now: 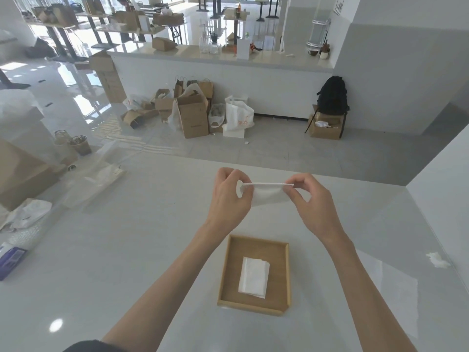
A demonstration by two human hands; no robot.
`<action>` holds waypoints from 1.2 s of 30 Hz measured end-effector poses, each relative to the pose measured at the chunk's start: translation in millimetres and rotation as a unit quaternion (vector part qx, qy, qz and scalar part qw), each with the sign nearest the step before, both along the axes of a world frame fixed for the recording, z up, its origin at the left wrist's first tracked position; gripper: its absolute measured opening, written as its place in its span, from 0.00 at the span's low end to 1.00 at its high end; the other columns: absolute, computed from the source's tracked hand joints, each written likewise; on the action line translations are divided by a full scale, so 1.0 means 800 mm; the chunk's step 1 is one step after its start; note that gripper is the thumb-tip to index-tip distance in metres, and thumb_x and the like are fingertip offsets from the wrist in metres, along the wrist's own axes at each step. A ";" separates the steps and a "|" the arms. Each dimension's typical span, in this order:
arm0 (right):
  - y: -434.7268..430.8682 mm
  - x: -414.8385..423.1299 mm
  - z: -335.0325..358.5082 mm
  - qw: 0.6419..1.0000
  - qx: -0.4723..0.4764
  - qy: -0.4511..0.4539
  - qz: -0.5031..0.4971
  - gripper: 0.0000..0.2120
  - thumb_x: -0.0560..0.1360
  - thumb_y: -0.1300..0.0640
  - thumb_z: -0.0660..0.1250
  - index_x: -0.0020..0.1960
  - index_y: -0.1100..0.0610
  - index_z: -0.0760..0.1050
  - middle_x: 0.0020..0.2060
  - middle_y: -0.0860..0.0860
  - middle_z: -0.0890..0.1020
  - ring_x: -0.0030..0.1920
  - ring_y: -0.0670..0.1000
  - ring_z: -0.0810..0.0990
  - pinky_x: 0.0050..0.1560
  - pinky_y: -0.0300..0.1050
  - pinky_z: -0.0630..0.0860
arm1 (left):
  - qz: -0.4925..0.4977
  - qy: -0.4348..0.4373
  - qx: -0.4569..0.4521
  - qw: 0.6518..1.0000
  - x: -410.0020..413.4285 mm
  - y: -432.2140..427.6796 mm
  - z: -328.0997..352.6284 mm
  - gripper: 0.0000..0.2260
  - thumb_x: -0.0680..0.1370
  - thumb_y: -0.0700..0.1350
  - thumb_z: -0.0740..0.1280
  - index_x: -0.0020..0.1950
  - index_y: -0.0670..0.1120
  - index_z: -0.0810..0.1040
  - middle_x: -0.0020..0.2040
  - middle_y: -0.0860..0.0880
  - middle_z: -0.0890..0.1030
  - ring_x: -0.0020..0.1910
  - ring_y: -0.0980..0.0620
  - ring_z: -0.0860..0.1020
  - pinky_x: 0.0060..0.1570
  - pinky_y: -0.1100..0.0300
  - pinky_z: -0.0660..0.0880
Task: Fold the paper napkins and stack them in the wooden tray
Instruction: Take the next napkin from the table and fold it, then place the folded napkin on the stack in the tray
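- Head view: left hand (229, 196) and right hand (308, 199) each pinch one end of a folded napkin (269, 195) with curled fingers, above the white bench (127, 250).
- Nearer, the wooden tray (225, 273) holds a stack of folded napkins (253, 278).

Folded napkins (253, 277) lie in the tray (225, 273) on the table (127, 250), nearer than the hands.

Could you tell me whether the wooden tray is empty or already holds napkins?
Not empty: a small stack of folded white napkins lies flat inside the wooden tray.
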State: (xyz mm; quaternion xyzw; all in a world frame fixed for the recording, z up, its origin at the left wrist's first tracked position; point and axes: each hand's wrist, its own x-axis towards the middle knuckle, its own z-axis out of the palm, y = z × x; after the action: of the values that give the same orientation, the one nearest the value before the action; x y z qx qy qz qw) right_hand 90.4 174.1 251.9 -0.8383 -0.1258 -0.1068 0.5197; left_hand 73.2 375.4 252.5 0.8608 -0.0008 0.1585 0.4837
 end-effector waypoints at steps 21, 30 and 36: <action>0.005 0.013 -0.037 0.976 0.136 0.168 -0.017 0.05 0.80 0.58 0.69 0.54 0.50 0.81 0.41 0.47 0.88 0.34 0.41 0.83 0.38 0.34 0.79 | -0.144 0.229 -0.404 0.874 -0.012 0.012 -0.046 0.12 0.83 0.43 0.63 0.64 0.40 0.77 0.57 0.39 0.84 0.53 0.40 0.85 0.53 0.50 0.82; -0.002 0.048 -0.097 0.959 0.024 0.271 0.074 0.05 0.79 0.55 0.70 0.53 0.48 0.82 0.44 0.46 0.87 0.40 0.43 0.82 0.40 0.34 0.78 | -0.150 0.316 -0.276 0.895 -0.007 0.000 -0.128 0.06 0.79 0.41 0.69 0.56 0.43 0.82 0.47 0.46 0.85 0.44 0.52 0.86 0.43 0.56 0.83; 0.001 0.019 -0.246 0.893 0.055 0.446 0.004 0.07 0.79 0.61 0.70 0.57 0.58 0.79 0.52 0.57 0.86 0.41 0.46 0.85 0.35 0.33 0.78 | -0.072 0.448 -0.240 0.858 -0.024 -0.016 -0.237 0.12 0.84 0.44 0.61 0.61 0.40 0.79 0.54 0.43 0.83 0.50 0.50 0.82 0.48 0.54 0.83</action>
State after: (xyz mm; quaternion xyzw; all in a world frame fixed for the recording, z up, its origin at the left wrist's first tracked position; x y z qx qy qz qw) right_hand 105.7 175.1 54.7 -0.7672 0.1217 0.2738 0.5671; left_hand 54.1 362.6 62.7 0.6933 0.1919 -0.2846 0.6337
